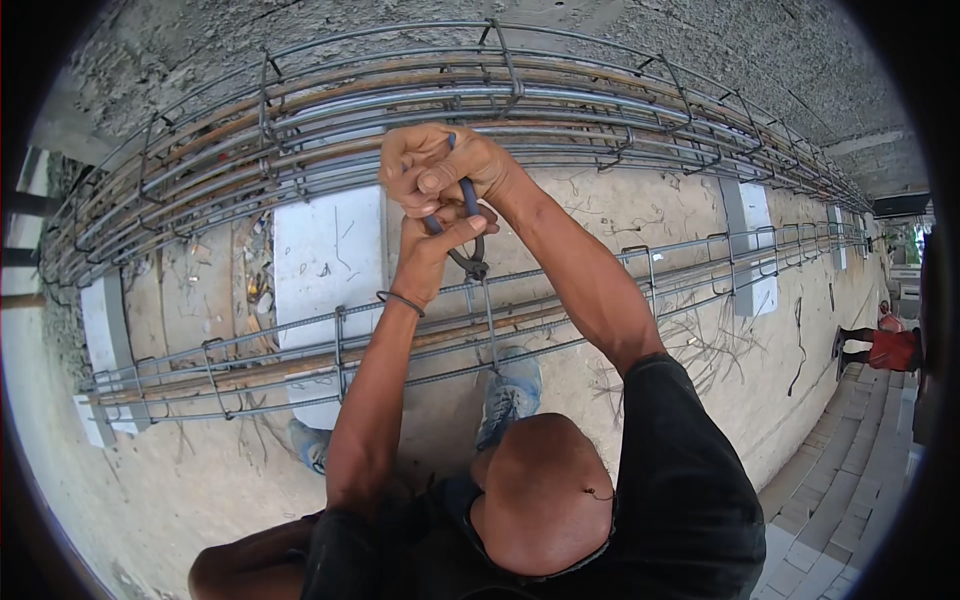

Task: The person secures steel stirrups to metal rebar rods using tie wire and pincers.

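My right hand [457, 166] is wrapped around the upper handle ends of a pair of tying pincers [470, 206] with dark blue grips. Lower down, my left hand [431, 251] holds the same handles close to the metal head. The pincers' jaws meet the top of a stirrup [490, 319] on a narrow rebar cage [420, 346], which runs across in front of me. Any tie wire in the jaws is too small to make out. A dark wire ring [401, 302] circles my left wrist.
Stacked rebar cages [322, 120] lie beyond, beside a rough concrete wall [600, 30]. White blocks [330, 255] support the steel. Loose tie wires [705, 341] litter the floor. My shoe [514, 390] is by the narrow cage. Another person [877, 347] stands far right near stacked planks or tiles [840, 442].
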Available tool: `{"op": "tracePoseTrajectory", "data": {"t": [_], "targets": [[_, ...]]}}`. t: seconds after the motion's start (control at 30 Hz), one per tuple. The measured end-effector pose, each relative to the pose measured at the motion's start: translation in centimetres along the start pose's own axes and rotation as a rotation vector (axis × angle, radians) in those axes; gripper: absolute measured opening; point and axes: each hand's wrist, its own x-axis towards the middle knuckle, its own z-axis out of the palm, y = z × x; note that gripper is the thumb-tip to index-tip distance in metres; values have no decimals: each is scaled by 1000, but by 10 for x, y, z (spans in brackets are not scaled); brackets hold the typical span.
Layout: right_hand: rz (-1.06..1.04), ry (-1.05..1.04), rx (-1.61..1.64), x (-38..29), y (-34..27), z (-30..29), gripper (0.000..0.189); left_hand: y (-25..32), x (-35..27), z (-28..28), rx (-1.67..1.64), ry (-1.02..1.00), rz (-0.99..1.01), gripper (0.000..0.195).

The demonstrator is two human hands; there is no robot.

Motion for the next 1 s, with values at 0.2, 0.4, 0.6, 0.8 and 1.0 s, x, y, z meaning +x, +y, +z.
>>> {"op": "tracePoseTrajectory", "data": {"t": [0.2,0.4,0.6,0.8,1.0], "targets": [[-49,879,-1063,-27,-14,37,76,-30,26,7,-46,-64,-66,11],[-395,1717,-1639,16,45,101,78,-50,19,27,177,58,127,11],[-290,1389,-1506,25,38,60,28,-57,6,18,443,357,283,22],[54,-38,119,-36,30,-8,29,-49,-64,76,194,501,225,26],[-100,-67,155,-69,-15,4,39,11,-56,30,258,271,141,27]]}}
